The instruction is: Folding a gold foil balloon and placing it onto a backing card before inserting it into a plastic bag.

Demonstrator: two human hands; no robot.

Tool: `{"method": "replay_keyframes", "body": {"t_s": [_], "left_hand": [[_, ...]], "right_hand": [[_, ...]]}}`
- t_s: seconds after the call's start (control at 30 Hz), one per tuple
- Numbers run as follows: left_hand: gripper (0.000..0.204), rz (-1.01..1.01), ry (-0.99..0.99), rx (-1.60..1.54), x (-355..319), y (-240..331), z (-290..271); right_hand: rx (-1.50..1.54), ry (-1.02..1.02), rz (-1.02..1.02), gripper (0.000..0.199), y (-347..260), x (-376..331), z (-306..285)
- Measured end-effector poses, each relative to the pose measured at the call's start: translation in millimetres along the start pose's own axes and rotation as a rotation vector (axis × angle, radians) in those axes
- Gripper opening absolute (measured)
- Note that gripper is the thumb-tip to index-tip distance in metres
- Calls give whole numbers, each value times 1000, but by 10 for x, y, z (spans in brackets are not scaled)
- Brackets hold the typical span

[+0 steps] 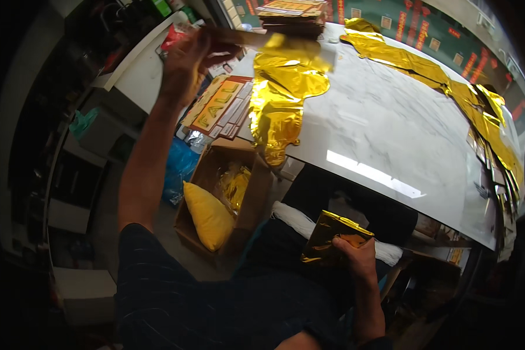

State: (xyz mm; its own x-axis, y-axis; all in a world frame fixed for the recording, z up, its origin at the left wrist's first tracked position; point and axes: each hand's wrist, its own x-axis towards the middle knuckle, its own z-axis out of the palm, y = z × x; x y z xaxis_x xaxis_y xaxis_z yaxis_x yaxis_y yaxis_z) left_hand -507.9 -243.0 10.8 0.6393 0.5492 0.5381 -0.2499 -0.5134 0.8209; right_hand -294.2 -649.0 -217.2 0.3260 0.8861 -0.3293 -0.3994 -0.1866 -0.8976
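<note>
Two pieces of gold foil are in hand. The right hand point(356, 256), low over the lap, has its fingers closed around a folded packet of shiny gold foil point(332, 236), pinched at its lower corner. The left hand point(186, 61) is raised over the far left edge of the white marble-patterned table point(391, 134), fingers closed on a flat strip whose blurred end meets the crumpled gold foil sheet point(283, 93) draped over the table's near edge. Below that edge stands an open cardboard box point(221, 169) with more gold foil and a yellow cushion point(207, 216). A long band of gold foil point(443, 81) runs along the far side. I judge the draped sheet could slide off into the box or tear, since much of it overhangs and thin foil creases easily.
</note>
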Motion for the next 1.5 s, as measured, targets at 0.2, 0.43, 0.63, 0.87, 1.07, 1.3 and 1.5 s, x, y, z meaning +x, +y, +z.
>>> {"method": "replay_keyframes", "body": {"t_s": [0.2,0.43,0.63,0.87,1.07,1.3,1.5], "left_hand": [[21,-460,-304,155,51,-895,1498],[86,-428,-416,581,389,-1059,1956],[106,-411,-396,558,511,-812,2071],[84,-580,-443,263,585,-1022,1992],[40,-568,-468,414,544,-1089,2144],[18,-575,-568,442,604,-960,2328],[28,-602,-759,517,740,-995,2322]], "right_hand": [[11,59,-8,25,-162,-161,-111],[17,177,17,25,-254,-316,-258],[41,170,8,22,-521,-229,-292],[-22,128,7,21,-875,-102,-413],[10,198,5,19,-1076,-32,-434],[-52,213,-45,18,-1222,19,-510],[-1,315,-211,22,-1273,102,-566]]}}
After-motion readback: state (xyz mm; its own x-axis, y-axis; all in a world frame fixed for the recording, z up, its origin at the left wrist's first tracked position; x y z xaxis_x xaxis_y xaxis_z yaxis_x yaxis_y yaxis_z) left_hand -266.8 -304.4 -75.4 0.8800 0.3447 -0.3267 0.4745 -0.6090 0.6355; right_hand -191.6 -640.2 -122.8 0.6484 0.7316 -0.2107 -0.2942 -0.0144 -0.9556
